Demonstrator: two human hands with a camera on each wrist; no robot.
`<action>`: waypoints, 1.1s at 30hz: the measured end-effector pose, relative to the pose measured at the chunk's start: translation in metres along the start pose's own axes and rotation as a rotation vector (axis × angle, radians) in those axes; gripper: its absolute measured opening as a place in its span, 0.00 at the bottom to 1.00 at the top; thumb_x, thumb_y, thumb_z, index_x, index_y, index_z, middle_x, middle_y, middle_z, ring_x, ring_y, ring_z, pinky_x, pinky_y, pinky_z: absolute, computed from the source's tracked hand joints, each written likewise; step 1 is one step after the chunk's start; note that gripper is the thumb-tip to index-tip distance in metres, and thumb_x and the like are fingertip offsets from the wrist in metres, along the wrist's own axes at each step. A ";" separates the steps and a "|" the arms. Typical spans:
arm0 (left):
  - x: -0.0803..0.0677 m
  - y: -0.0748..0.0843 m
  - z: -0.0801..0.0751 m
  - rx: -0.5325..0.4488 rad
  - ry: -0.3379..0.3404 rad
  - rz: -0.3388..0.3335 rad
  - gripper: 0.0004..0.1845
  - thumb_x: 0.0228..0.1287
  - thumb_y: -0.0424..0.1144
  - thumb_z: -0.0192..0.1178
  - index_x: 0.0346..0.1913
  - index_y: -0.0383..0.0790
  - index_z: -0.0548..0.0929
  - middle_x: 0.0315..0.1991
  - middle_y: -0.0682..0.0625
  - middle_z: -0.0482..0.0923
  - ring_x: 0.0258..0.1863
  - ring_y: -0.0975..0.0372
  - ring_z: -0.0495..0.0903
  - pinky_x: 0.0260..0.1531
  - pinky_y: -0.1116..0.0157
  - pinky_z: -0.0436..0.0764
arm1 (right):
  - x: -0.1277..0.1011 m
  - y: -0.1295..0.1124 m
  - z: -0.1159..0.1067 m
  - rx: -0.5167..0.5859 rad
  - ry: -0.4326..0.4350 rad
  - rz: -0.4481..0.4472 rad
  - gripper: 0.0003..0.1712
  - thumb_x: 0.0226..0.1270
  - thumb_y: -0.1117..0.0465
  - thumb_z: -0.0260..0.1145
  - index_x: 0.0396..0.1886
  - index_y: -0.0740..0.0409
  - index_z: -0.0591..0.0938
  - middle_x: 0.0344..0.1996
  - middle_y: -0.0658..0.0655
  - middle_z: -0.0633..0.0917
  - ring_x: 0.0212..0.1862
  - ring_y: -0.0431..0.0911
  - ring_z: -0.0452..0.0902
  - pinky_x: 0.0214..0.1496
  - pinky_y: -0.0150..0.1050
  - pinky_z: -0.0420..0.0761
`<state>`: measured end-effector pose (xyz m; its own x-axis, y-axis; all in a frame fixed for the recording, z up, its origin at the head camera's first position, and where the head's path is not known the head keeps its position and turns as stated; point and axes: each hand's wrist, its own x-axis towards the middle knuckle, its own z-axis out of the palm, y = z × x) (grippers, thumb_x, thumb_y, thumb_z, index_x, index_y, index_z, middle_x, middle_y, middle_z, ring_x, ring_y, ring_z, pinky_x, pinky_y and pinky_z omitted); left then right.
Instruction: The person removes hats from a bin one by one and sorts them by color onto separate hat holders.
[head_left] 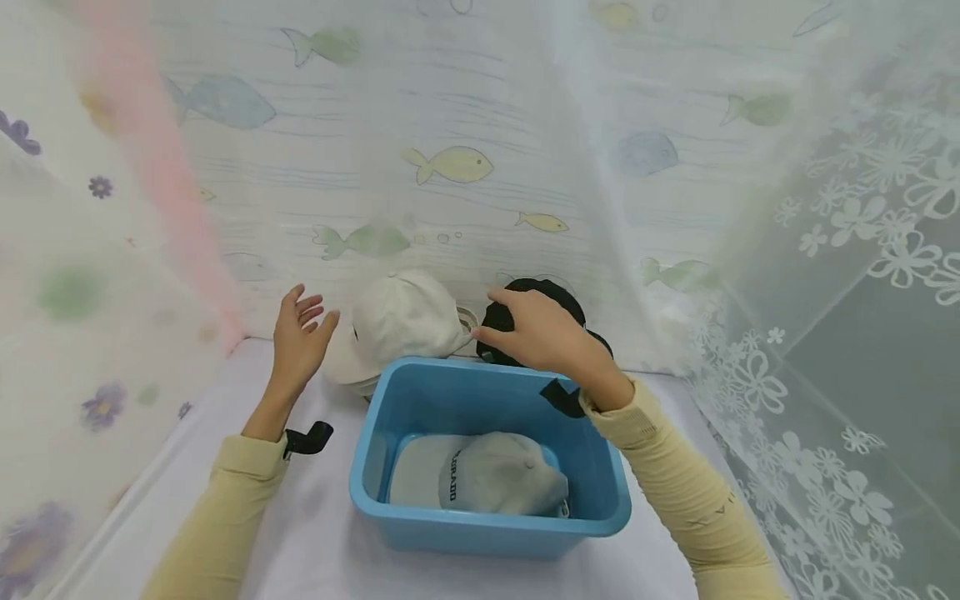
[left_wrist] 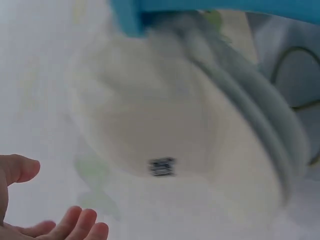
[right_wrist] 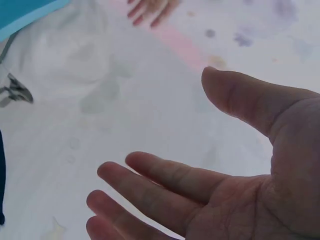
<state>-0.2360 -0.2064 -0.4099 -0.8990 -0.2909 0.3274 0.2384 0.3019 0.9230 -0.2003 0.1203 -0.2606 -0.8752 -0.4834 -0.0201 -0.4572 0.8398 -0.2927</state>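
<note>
Behind the blue bin, a cream baseball cap (head_left: 408, 317) sits on top of other stacked caps, its brim to the left; a small dark mark shows on it in the left wrist view. My left hand (head_left: 298, 342) is raised to the left of this cap, fingers loosely spread and holding nothing. The right hand (head_left: 543, 333) hovers in front of a black cap (head_left: 551, 292), partly hiding it. In the right wrist view, thumb and fingers stand apart with nothing between them. A light grey cap (head_left: 495, 475) with dark lettering lies inside the bin (head_left: 491, 523).
The bin stands on a white cloth-covered surface (head_left: 315, 533). A fish-patterned curtain (head_left: 480, 108) hangs right behind the caps. Flowered sheer fabric (head_left: 847, 450) hangs on the right, and more printed fabric (head_left: 82, 350) on the left.
</note>
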 end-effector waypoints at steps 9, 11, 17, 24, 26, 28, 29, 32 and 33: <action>-0.012 0.075 0.023 -0.031 -0.191 0.286 0.27 0.76 0.34 0.56 0.74 0.33 0.67 0.66 0.36 0.75 0.65 0.46 0.76 0.67 0.49 0.73 | -0.066 0.025 0.016 0.090 0.081 -0.053 0.43 0.76 0.46 0.62 0.81 0.58 0.58 0.79 0.59 0.60 0.79 0.58 0.57 0.77 0.60 0.62; -0.019 0.089 0.033 -0.022 -0.260 0.330 0.26 0.76 0.33 0.56 0.73 0.33 0.68 0.65 0.37 0.75 0.64 0.48 0.77 0.66 0.51 0.75 | -0.077 0.034 0.025 0.101 0.086 -0.054 0.44 0.77 0.46 0.62 0.82 0.57 0.56 0.80 0.59 0.57 0.79 0.58 0.55 0.76 0.61 0.61; -0.037 0.122 0.063 -0.080 -0.475 0.350 0.24 0.77 0.35 0.55 0.72 0.36 0.70 0.65 0.40 0.77 0.64 0.50 0.77 0.66 0.52 0.75 | -0.103 0.061 0.049 0.142 0.062 -0.030 0.42 0.79 0.42 0.57 0.82 0.55 0.54 0.81 0.58 0.55 0.81 0.60 0.49 0.76 0.67 0.55; -0.051 0.135 0.094 -0.133 -0.737 0.255 0.24 0.79 0.36 0.53 0.73 0.36 0.69 0.65 0.37 0.77 0.64 0.48 0.79 0.64 0.51 0.78 | -0.125 0.088 0.074 0.194 0.035 -0.013 0.42 0.80 0.42 0.54 0.82 0.58 0.55 0.81 0.60 0.54 0.82 0.63 0.41 0.76 0.70 0.49; -0.053 0.133 0.103 -0.100 -0.799 0.260 0.23 0.79 0.37 0.52 0.72 0.35 0.70 0.64 0.37 0.78 0.64 0.48 0.79 0.63 0.51 0.78 | -0.130 0.095 0.082 0.208 0.036 -0.037 0.41 0.81 0.44 0.54 0.82 0.58 0.55 0.81 0.60 0.54 0.82 0.63 0.41 0.76 0.71 0.48; -0.055 0.129 0.113 -0.041 -0.860 0.283 0.23 0.80 0.38 0.52 0.71 0.34 0.71 0.64 0.37 0.78 0.63 0.48 0.79 0.62 0.52 0.79 | -0.134 0.102 0.092 0.211 0.044 -0.068 0.40 0.81 0.45 0.55 0.82 0.55 0.54 0.82 0.58 0.53 0.82 0.61 0.40 0.76 0.70 0.48; -0.056 0.126 0.118 -0.004 -0.887 0.294 0.23 0.80 0.39 0.52 0.71 0.33 0.72 0.64 0.38 0.78 0.63 0.49 0.79 0.62 0.53 0.79 | -0.135 0.106 0.097 0.207 0.050 -0.089 0.40 0.81 0.46 0.55 0.83 0.54 0.54 0.82 0.57 0.53 0.82 0.60 0.41 0.77 0.70 0.48; -0.059 0.118 0.131 0.095 -0.972 0.307 0.22 0.80 0.41 0.52 0.69 0.33 0.73 0.64 0.39 0.78 0.64 0.50 0.79 0.64 0.52 0.78 | -0.141 0.117 0.112 0.197 0.073 -0.158 0.38 0.81 0.49 0.56 0.83 0.47 0.55 0.82 0.51 0.53 0.83 0.57 0.42 0.78 0.65 0.51; -0.060 0.114 0.135 0.117 -0.997 0.303 0.22 0.80 0.41 0.51 0.69 0.33 0.74 0.64 0.38 0.78 0.64 0.50 0.79 0.64 0.52 0.77 | -0.143 0.121 0.117 0.183 0.087 -0.176 0.38 0.80 0.49 0.56 0.83 0.45 0.55 0.82 0.49 0.53 0.83 0.56 0.43 0.80 0.61 0.51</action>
<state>-0.2046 -0.0315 -0.3513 -0.7160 0.6752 0.1776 0.5150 0.3390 0.7873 -0.1116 0.2620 -0.4048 -0.7986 -0.5886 0.1259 -0.5742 0.6822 -0.4526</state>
